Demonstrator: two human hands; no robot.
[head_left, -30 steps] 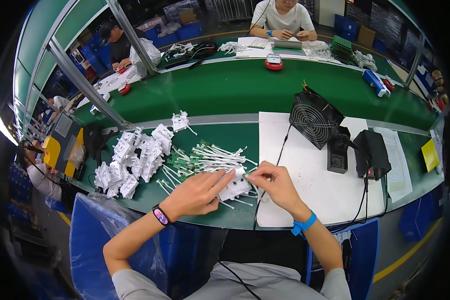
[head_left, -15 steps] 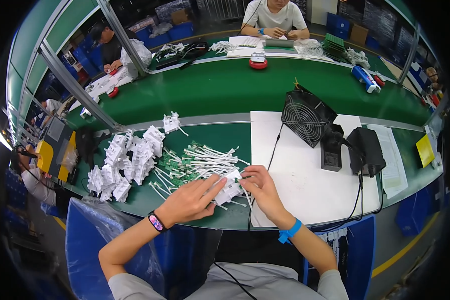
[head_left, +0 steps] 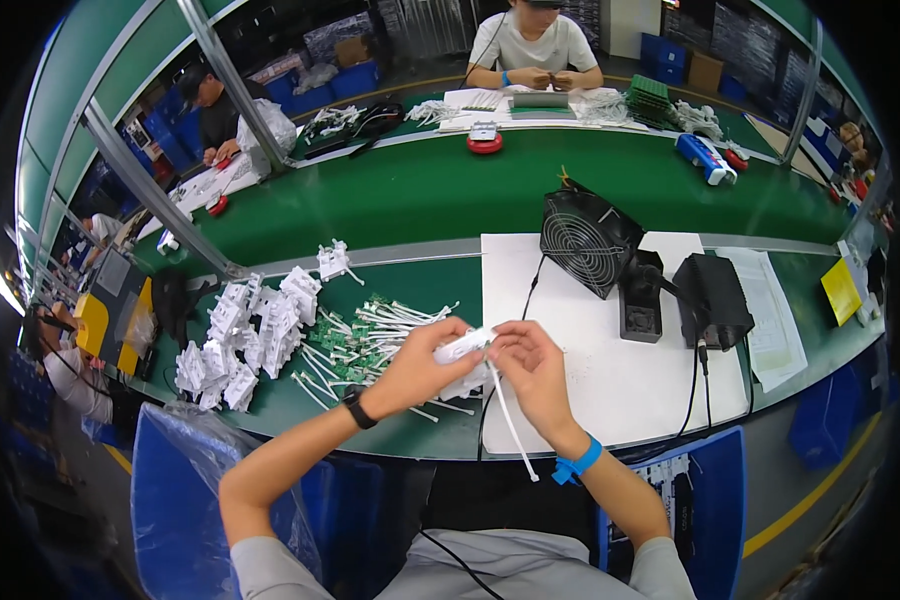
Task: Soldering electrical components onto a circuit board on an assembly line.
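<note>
White plastic part (head_left: 460,347) w/ a thin white cable (head_left: 510,425) hanging off it is being held up over the near edge of the green bench (head_left: 420,195), just above the front-left corner of the white mat (head_left: 610,390). Left hand (head_left: 415,370) is clamping the part's left end, fingers curled round it; right hand (head_left: 532,365) is pinching at its right end, fingertips touching the part. Both hands are sitting close together, nearly touching. Cable is dangling down past the bench's near edge between the forearms. Pile of white cables w/ small green boards (head_left: 365,335) is lying just left of the hands. Heap of white plastic housings (head_left: 245,330) is sitting further toward the bench's left end. Black fan (head_left: 585,240) and black box (head_left: 712,298) are standing on the mat's far side.
</note>
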